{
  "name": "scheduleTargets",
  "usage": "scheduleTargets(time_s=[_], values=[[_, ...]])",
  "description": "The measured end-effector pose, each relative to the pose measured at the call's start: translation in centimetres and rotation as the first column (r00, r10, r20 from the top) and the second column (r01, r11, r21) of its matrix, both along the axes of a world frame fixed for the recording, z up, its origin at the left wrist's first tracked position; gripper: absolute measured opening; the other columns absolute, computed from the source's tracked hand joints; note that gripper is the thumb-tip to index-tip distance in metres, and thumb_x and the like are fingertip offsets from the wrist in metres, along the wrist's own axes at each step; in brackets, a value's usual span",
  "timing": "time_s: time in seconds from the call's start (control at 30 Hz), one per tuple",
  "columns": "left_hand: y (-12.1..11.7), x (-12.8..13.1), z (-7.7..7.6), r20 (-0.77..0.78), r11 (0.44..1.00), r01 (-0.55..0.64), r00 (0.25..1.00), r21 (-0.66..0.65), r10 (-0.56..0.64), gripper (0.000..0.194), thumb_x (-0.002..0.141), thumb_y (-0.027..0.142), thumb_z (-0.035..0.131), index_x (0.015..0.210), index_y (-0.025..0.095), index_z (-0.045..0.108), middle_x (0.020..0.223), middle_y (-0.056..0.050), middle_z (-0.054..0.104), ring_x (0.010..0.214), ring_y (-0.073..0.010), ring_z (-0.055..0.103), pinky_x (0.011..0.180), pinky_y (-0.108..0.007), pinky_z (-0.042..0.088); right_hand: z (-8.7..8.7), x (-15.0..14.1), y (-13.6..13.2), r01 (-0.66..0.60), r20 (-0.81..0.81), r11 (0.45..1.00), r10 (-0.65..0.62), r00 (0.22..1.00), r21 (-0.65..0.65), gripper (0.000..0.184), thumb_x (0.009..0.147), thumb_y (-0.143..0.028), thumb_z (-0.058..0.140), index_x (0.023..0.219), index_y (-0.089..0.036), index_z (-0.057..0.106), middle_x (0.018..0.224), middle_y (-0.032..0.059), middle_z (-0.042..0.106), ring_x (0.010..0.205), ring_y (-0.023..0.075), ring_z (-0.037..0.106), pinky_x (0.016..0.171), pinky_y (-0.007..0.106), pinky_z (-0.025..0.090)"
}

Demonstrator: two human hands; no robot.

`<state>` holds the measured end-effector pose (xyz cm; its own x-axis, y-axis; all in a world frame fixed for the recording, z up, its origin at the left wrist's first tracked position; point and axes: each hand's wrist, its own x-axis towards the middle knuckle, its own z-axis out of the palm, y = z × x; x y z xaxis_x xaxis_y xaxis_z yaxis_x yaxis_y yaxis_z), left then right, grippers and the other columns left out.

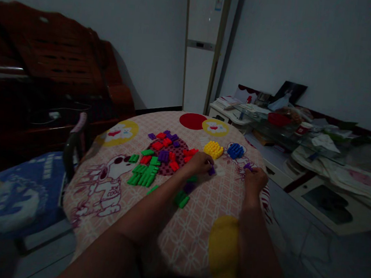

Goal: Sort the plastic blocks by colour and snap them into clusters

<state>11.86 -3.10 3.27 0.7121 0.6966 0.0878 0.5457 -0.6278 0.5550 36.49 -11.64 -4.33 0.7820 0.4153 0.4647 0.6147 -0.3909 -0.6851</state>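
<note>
My left hand (pixel 200 163) is over the middle of the round table, its fingers closed on a purple building block (pixel 211 171). My right hand (pixel 256 179), near the table's right edge, pinches another purple block (pixel 248 166) at its fingertips. Beyond the hands sit a cluster of yellow blocks (pixel 213 149) and a cluster of blue blocks (pixel 236 151). To the left lie loose green blocks (pixel 143 175), red blocks (pixel 157 145) and purple blocks (pixel 163 155). My left forearm partly hides some green blocks (pixel 181 199) and a purple one.
A patterned tablecloth (pixel 192 240) covers the table. A chair (pixel 70 145) with a blue bag (pixel 33 185) stands at the left, a wooden sofa (pixel 64 66) behind it. A cluttered glass-topped cabinet (pixel 290 140) runs along the right wall; a tall white unit (pixel 198 74) stands behind.
</note>
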Motion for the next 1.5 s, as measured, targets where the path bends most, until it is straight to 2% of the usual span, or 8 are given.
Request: scheduleTargets(time_s=[0.2,0.3,0.43,0.57,0.9,1.2,1.4,1.5], values=[[3.3,-6.6,0.4,-0.106,0.991,0.015,0.994,-0.130,-0.029,0.020,0.077,0.019,0.062,0.090,0.017,0.078,0.069,0.001,0.073,0.064,-0.0139,0.066,0.061,-0.020,0.046,0.0,0.0,0.0,0.010,-0.008,1.000,-0.010,1.000,-0.012,0.014,0.073,-0.030,0.066,0.073,-0.017,0.070,0.074,0.0113,0.073,0.070,0.0248,0.063,0.070,0.034,0.044],[5.6,-8.8,0.5,-0.077,0.992,-0.120,0.990,-0.047,0.116,0.021,0.079,0.027,0.062,0.087,0.017,0.079,0.074,-0.002,0.075,0.070,-0.0175,0.068,0.064,-0.023,0.046,-0.2,0.1,0.0,0.014,-0.007,1.000,-0.014,1.000,-0.011,0.014,0.072,-0.031,0.066,0.073,-0.017,0.070,0.073,0.0116,0.073,0.070,0.0248,0.063,0.068,0.034,0.044],[9.6,-10.3,0.1,0.047,0.847,-0.508,0.860,0.153,0.508,0.033,0.082,0.024,0.056,0.107,0.015,0.076,0.101,-0.010,0.078,0.094,-0.0244,0.070,0.082,-0.029,0.051,-0.5,0.2,0.0,0.002,0.013,1.000,-0.002,1.000,0.008,0.017,0.073,-0.034,0.065,0.074,-0.017,0.071,0.074,0.0116,0.073,0.070,0.0246,0.063,0.069,0.034,0.044],[13.0,-10.6,-0.7,0.035,0.732,-0.646,0.755,0.216,0.655,0.046,0.087,0.021,0.054,0.131,0.013,0.064,0.130,-0.016,0.067,0.121,-0.0281,0.060,0.102,-0.035,0.046,-0.7,0.3,0.0,0.003,0.015,1.000,-0.003,1.000,-0.007,0.019,0.074,-0.035,0.065,0.075,-0.017,0.071,0.074,0.0113,0.073,0.068,0.0241,0.062,0.068,0.034,0.044],[17.5,-9.7,-1.8,-0.251,0.817,-0.553,0.777,0.165,0.577,0.053,0.092,0.054,0.055,0.134,0.023,0.062,0.136,-0.019,0.058,0.126,-0.0403,0.053,0.103,-0.053,0.042,-0.7,0.6,0.3,0.032,0.035,0.998,-0.030,0.999,-0.063,0.020,0.075,-0.035,0.067,0.079,-0.016,0.072,0.077,0.0119,0.074,0.071,0.0247,0.063,0.070,0.034,0.043],[13.7,-11.0,-2.1,-0.245,0.922,-0.330,0.894,0.204,0.374,0.041,0.083,0.046,0.065,0.116,0.023,0.073,0.120,-0.010,0.071,0.109,-0.0273,0.064,0.091,-0.031,0.047,-0.5,0.2,0.2,0.016,0.070,1.000,-0.014,0.997,-0.025,0.020,0.077,-0.036,0.063,0.076,-0.017,0.070,0.076,0.0122,0.073,0.070,0.0249,0.063,0.070,0.035,0.044],[9.2,-12.0,-0.9,-0.151,0.989,-0.142,0.978,0.039,0.147,0.028,0.084,0.043,0.059,0.075,0.022,0.074,0.077,-0.003,0.072,0.071,-0.0177,0.063,0.068,-0.025,0.043,-0.3,0.1,0.2,0.004,0.034,0.999,-0.003,0.999,-0.033,0.018,0.075,-0.033,0.064,0.078,-0.017,0.071,0.078,0.0123,0.074,0.072,0.0257,0.064,0.072,0.036,0.045],[7.6,-12.6,-0.1,-0.053,0.990,-0.141,0.989,0.008,0.141,0.029,0.083,0.044,0.057,0.073,0.022,0.073,0.067,0.000,0.069,0.066,-0.0161,0.061,0.064,-0.024,0.043,-0.2,0.0,0.2,0.013,0.017,0.999,-0.013,1.000,-0.047,0.017,0.073,-0.032,0.066,0.080,-0.017,0.072,0.079,0.0125,0.075,0.074,0.0259,0.065,0.071,0.036,0.045]])
